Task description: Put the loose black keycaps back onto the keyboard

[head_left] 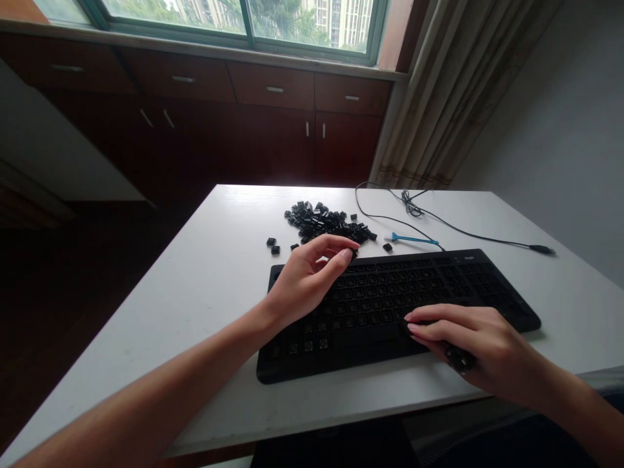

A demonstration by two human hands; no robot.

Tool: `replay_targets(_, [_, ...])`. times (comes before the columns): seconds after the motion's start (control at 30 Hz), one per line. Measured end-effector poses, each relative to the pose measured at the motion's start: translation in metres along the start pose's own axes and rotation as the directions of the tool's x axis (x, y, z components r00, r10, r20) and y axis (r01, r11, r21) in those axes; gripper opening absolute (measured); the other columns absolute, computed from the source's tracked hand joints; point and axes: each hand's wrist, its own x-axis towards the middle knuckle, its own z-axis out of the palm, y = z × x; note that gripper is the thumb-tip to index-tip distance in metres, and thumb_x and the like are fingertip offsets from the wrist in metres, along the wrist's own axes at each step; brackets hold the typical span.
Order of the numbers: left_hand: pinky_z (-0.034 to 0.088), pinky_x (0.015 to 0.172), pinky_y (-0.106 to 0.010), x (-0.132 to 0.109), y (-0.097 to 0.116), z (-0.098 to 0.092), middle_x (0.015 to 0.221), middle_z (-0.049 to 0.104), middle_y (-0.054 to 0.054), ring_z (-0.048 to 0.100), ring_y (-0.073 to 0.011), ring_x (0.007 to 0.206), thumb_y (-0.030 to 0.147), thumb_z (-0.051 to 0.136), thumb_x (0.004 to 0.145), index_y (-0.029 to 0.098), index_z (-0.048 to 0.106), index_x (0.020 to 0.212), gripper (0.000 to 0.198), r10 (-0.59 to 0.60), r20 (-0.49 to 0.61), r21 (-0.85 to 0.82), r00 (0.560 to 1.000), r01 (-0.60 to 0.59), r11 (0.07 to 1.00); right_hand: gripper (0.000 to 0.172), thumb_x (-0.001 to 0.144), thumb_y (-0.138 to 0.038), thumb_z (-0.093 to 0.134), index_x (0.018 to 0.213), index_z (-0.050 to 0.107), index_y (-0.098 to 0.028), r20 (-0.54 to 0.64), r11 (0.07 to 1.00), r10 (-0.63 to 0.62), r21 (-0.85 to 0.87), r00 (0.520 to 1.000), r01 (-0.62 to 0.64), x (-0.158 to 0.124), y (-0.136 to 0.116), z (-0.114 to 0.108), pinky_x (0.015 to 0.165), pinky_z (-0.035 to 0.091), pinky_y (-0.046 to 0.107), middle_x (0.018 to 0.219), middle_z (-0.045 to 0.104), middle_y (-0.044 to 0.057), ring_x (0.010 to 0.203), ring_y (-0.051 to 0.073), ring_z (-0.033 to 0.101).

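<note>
A black keyboard [377, 344] lies at a slant on the white table, with rows of bare square key sockets showing. Above its far left edge, my left hand [312, 273] pinches a small black keycap [354, 254] between thumb and fingers. My right hand [480, 344] is closed over the near right part of the keyboard, its fingertips close to the bottom row. A dark object [459, 359] shows under its curled fingers; most of it is hidden, so I cannot make out its kind. Behind the keyboard lies a heap of loose black keycaps [319, 220].
Several stray keycaps lie around the heap, one keycap [387, 247] beside a small blue-handled brush [414, 240]. The keyboard's cable [468, 226] runs across the table's back right to a plug [542, 249]. Dark red cabinets [273, 140] stand beyond the table [195, 292].
</note>
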Motion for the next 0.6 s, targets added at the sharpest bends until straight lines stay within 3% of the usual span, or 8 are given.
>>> replay_targets(0.3, [0.05,0.069,-0.019,-0.0002,-0.0011,0.0004,0.097,0.07,-0.002,0.061,-0.0113,0.083,0.039,0.064,0.097,0.023,0.072,0.112,0.024,0.015,0.007,-0.021,1.0,-0.015,1.0,0.039,0.087,0.002,0.055,0.119,0.064,-0.02,0.035,0.997,0.05,0.054,0.998,-0.052,0.001,-0.0006,-0.0019,0.088,0.059,0.027,0.124,0.07,0.01,0.103,0.019,0.073])
replay_targets(0.6, [0.053,0.072,-0.023,0.0001,0.0011,0.0019,0.102,0.072,-0.006,0.065,-0.0142,0.088,0.039,0.063,0.097,0.02,0.072,0.113,0.026,0.031,0.001,-0.018,1.0,-0.031,0.999,0.025,0.09,-0.004,0.062,0.109,0.067,-0.02,-0.019,0.995,0.068,0.072,0.998,-0.066,0.0072,-0.0017,-0.0033,0.082,0.06,0.022,0.114,0.072,0.008,0.092,0.016,0.075])
